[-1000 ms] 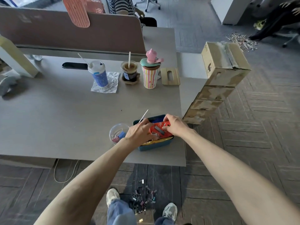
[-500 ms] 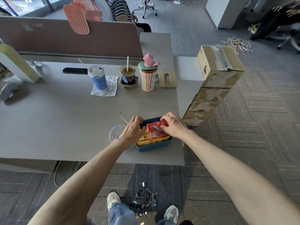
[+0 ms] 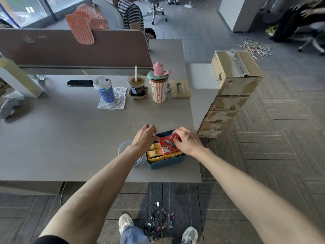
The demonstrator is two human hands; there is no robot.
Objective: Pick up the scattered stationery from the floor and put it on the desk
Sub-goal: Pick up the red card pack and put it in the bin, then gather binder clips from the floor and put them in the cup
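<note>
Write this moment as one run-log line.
right hand grips red box in bin | left hand by bin | clips on floor

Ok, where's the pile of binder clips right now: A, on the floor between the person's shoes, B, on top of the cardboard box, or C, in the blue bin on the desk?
A: the clips lie heaped on the floor between the left shoe and the right shoe, below the desk edge.
</note>
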